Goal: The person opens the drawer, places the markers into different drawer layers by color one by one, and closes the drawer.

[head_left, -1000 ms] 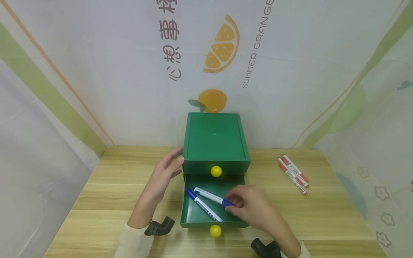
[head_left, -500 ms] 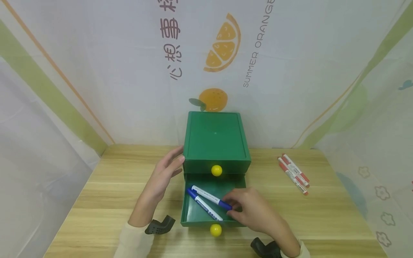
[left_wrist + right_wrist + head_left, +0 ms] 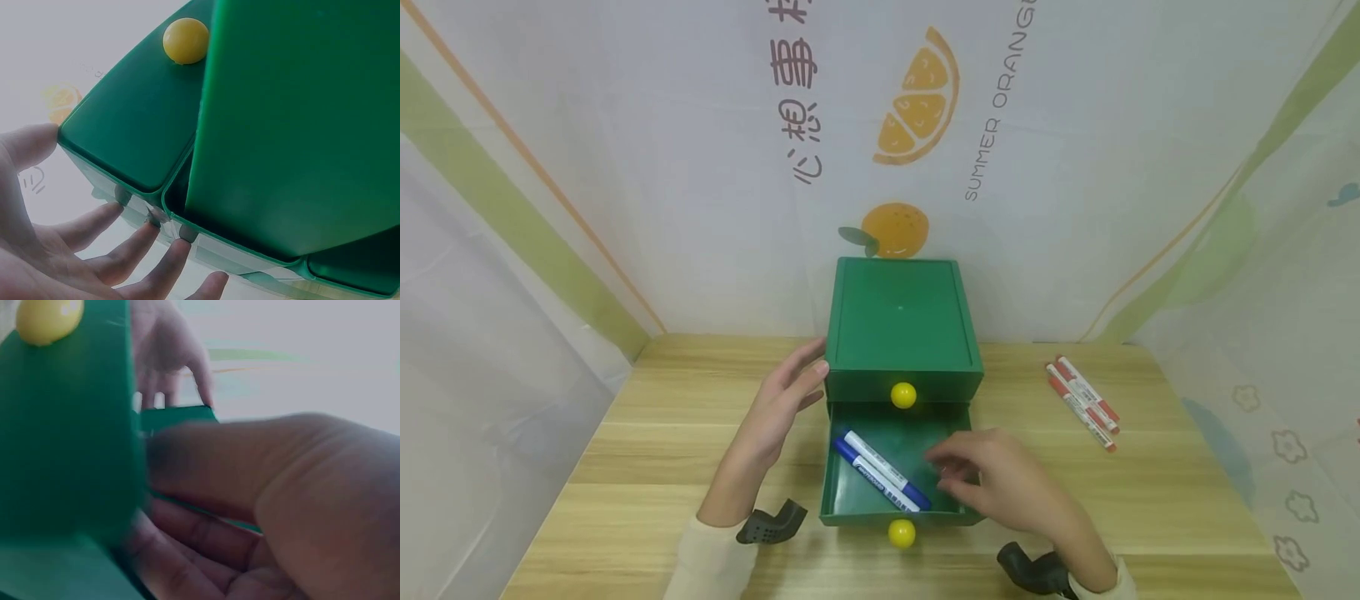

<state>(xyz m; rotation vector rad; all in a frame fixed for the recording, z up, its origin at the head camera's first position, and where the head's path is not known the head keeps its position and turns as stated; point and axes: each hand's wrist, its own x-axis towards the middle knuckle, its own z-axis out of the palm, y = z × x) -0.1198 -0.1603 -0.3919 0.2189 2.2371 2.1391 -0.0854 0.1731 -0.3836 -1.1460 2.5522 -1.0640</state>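
Observation:
A green drawer box [image 3: 904, 317] stands at the back middle of the table, with a lower drawer [image 3: 842, 492] pulled out. Two blue-capped whiteboard markers lie side by side in it: the upper marker [image 3: 880, 462] and the lower marker [image 3: 871, 477]. My left hand [image 3: 782, 404] rests its fingertips against the box's left side, fingers spread, as the left wrist view also shows. At the drawer's right side, my right hand [image 3: 1000, 479] hovers with bent fingers, apart from the markers and holding nothing. In the right wrist view the drawer front hides some of its fingers.
Several red-capped markers [image 3: 1082, 404] lie together on the wooden table [image 3: 1150, 492] to the right of the box. A yellow knob [image 3: 902, 533] sticks out of the drawer front, another knob [image 3: 903, 395] above it. Printed cloth [image 3: 715, 167] hangs behind the table.
My right hand has let go of the upper marker, which now lies alongside the other one, and has drawn slightly right. The left hand stays against the box.

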